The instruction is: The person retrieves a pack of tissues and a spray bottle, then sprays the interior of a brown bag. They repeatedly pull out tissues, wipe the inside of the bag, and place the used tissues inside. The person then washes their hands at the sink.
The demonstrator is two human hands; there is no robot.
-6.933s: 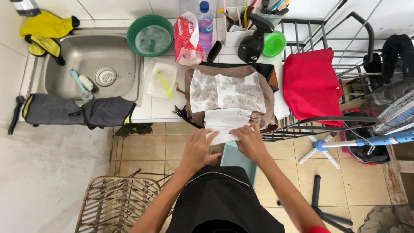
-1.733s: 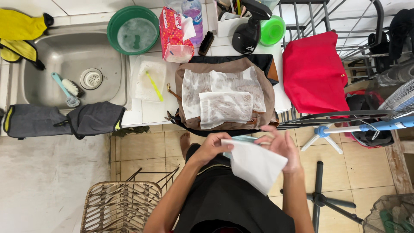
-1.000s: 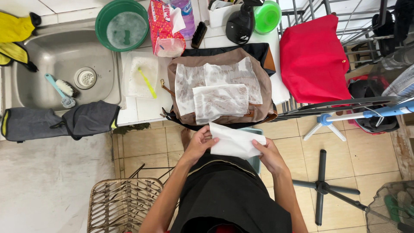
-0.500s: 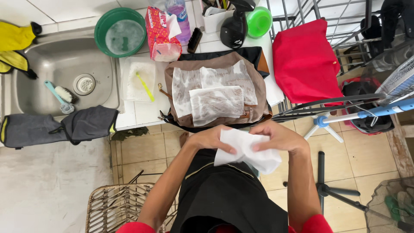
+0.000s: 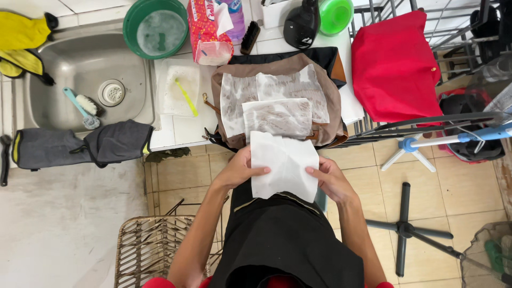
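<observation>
Scene: a person stands at a white table (image 5: pixel 184 130) beside a steel sink (image 5: pixel 64 80), a clean white paper sheet (image 5: pixel 284 165) spread open between both hands
Left hand: the left hand (image 5: pixel 240 169) pinches the sheet's left edge, thumb on top and fingers (image 5: pixel 260 171) closed on the paper
Right hand: the right hand (image 5: pixel 332 181) grips the lower right edge, fingers (image 5: pixel 316 172) shut on the paper in the same way
Where the sheet is: held in the air between the two sets of fingers, its top edge just short of the brown bag (image 5: pixel 277 101) that lies on the table ahead of them
On the bag: three damp, stained paper sheets (image 5: pixel 277 104) already cover most of the upper face, just beyond the fingertips
Risk, tearing: thin paper pulled taut from two edges could well rip if the hands draw apart unevenly
Risk, sagging: the near edge of the bag overhangs the table toward the fingers, so a sheet laid there may slide off to the floor
Risk, disturbing: fingers brushing the wet sheets ahead could drag or crumple them
Farther off: a tissue pack (image 5: pixel 209 32) and a green basin (image 5: pixel 156 28) stand well beyond the fingers; a red bag (image 5: pixel 394 69) hangs to the right of them
</observation>
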